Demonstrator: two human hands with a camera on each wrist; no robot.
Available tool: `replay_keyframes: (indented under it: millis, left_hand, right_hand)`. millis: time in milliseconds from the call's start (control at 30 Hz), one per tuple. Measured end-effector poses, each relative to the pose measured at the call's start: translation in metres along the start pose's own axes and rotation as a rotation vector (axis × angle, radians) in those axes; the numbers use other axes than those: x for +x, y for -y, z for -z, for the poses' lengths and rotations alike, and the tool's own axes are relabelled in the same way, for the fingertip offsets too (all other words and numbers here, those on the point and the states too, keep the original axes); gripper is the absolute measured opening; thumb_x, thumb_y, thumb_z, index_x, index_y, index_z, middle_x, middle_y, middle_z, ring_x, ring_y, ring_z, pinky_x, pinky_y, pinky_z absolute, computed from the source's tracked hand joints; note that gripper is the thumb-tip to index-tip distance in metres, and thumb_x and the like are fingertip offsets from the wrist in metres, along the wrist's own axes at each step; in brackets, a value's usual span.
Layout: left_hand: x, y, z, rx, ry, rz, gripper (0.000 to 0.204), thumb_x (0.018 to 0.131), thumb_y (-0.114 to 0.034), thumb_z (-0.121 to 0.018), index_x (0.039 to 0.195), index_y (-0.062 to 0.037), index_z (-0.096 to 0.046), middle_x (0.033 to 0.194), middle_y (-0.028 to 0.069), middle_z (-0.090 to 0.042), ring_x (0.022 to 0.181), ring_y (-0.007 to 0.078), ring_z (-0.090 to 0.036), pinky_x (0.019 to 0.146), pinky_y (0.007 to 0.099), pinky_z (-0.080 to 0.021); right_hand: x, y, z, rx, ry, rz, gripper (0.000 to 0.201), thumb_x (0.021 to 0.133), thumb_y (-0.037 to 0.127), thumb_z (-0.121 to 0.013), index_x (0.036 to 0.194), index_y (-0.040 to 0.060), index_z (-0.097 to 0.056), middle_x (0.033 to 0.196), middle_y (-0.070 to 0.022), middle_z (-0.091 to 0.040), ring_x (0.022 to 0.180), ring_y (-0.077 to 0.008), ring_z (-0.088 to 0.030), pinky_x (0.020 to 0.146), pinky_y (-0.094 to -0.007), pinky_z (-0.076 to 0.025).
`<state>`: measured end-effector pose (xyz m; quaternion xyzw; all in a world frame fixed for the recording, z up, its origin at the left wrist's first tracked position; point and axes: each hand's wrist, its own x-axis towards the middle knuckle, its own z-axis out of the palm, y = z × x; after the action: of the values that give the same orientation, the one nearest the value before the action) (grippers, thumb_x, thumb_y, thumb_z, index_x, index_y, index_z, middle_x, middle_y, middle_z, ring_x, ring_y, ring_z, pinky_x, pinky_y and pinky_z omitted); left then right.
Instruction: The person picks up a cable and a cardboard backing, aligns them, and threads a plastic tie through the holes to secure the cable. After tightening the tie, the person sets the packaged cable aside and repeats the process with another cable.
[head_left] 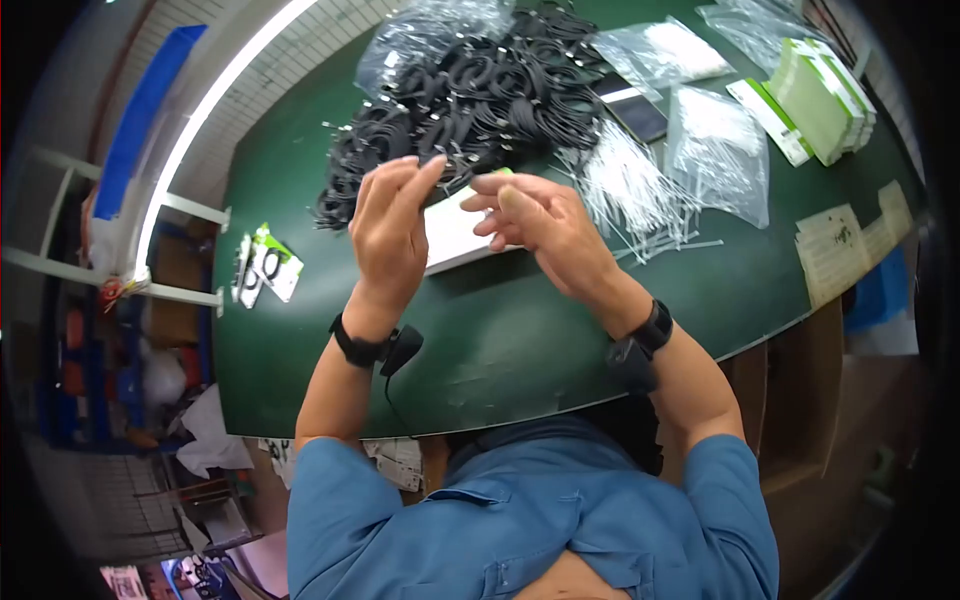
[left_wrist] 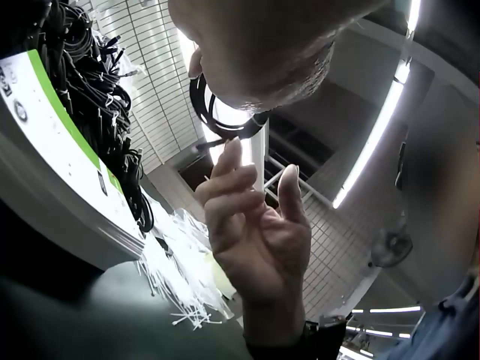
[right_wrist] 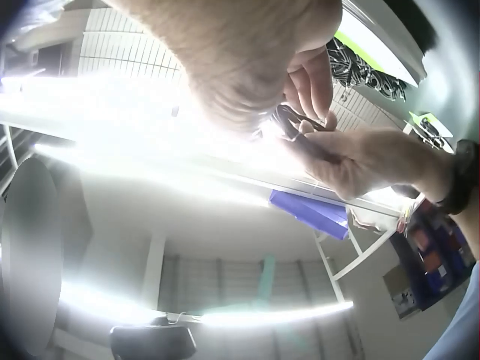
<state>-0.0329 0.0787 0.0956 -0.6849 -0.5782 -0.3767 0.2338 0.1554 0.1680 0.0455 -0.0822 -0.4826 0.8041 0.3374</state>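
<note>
My left hand [head_left: 390,225] is raised over the table and pinches a coiled black cable [left_wrist: 217,112]. In the head view the fingers mostly hide this coil. Facing it, my right hand [head_left: 545,230] has its fingers loosely bent and its thumb spread away. In the left wrist view, a fingertip of the right hand [left_wrist: 259,240] comes right at the coil's lower edge. The right wrist view shows the coil [right_wrist: 289,120] between the two hands. Below and behind them sits a stack of white cards with green edges [head_left: 455,240].
A large heap of coiled black cables [head_left: 480,90] covers the table's back. White cable ties [head_left: 640,190] lie loose to the right, near a bagged bundle [head_left: 715,150] and a phone [head_left: 635,110]. Green-and-white packages [head_left: 815,100] stand far right; several carded cables [head_left: 268,265] lie left.
</note>
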Motion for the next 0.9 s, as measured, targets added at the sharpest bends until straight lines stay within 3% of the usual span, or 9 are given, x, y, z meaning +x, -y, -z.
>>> replay_keyframes:
  millis: [33, 200, 233, 300, 467, 900]
  left_hand:
    - [-0.009, -0.011, -0.002, -0.014, -0.001, -0.059, 0.035, 0.083, 0.008, -0.068, 0.115, -0.0023, -0.076, 0.094, 0.009, -0.068, 0.1, 0.0267, -0.069, 0.083, 0.0364, -0.057]
    - [-0.047, -0.033, -0.01, -0.054, -0.021, -0.246, 0.039, 0.079, 0.008, -0.07, 0.114, -0.0065, -0.077, 0.096, 0.0041, -0.066, 0.105, 0.027, -0.067, 0.088, 0.0368, -0.058]
    - [-0.052, -0.032, -0.011, -0.042, -0.029, -0.29, 0.039, 0.078, 0.007, -0.071, 0.114, -0.0077, -0.077, 0.096, 0.0031, -0.065, 0.106, 0.0271, -0.067, 0.089, 0.0367, -0.058]
    - [-0.059, -0.028, -0.012, -0.05, -0.036, -0.271, 0.04, 0.077, 0.006, -0.072, 0.114, -0.008, -0.077, 0.096, 0.0029, -0.065, 0.107, 0.0266, -0.067, 0.089, 0.0365, -0.059]
    - [-0.074, -0.021, -0.002, -0.027, -0.02, -0.245, 0.044, 0.073, 0.002, -0.076, 0.115, -0.0082, -0.077, 0.097, 0.0025, -0.066, 0.11, 0.0254, -0.066, 0.091, 0.0357, -0.06]
    - [-0.082, -0.016, -0.002, -0.025, 0.001, -0.255, 0.044, 0.071, 0.0, -0.077, 0.114, -0.0065, -0.077, 0.102, 0.0044, -0.067, 0.112, 0.0259, -0.066, 0.09, 0.035, -0.061]
  right_hand:
    - [-0.001, 0.004, 0.002, 0.209, 0.019, -0.106, 0.039, 0.102, 0.019, -0.068, 0.133, -0.004, -0.061, 0.124, -0.0122, -0.069, 0.099, -0.0124, -0.066, 0.086, -0.0276, -0.055]
    - [-0.008, -0.002, -0.004, 0.016, 0.043, -0.159, 0.041, 0.102, 0.016, -0.066, 0.136, -0.006, -0.059, 0.123, -0.0135, -0.069, 0.107, -0.0142, -0.067, 0.094, -0.0308, -0.055]
    - [-0.009, -0.002, -0.009, 0.025, 0.045, -0.1, 0.04, 0.103, 0.015, -0.066, 0.136, -0.0061, -0.059, 0.123, -0.0133, -0.069, 0.108, -0.0148, -0.067, 0.096, -0.0312, -0.055]
    - [-0.011, -0.006, -0.016, 0.047, 0.053, 0.016, 0.039, 0.103, 0.014, -0.064, 0.136, -0.0063, -0.058, 0.121, -0.0131, -0.07, 0.11, -0.0161, -0.067, 0.099, -0.0321, -0.054]
    - [-0.012, -0.016, -0.013, -0.089, 0.07, -0.133, 0.039, 0.103, 0.013, -0.064, 0.137, -0.0059, -0.058, 0.123, -0.0131, -0.07, 0.11, -0.0168, -0.067, 0.099, -0.0325, -0.054]
    - [-0.013, -0.021, -0.012, -0.15, 0.06, -0.142, 0.037, 0.102, 0.014, -0.065, 0.134, -0.0043, -0.061, 0.122, -0.0107, -0.069, 0.108, -0.0142, -0.066, 0.097, -0.0301, -0.054]
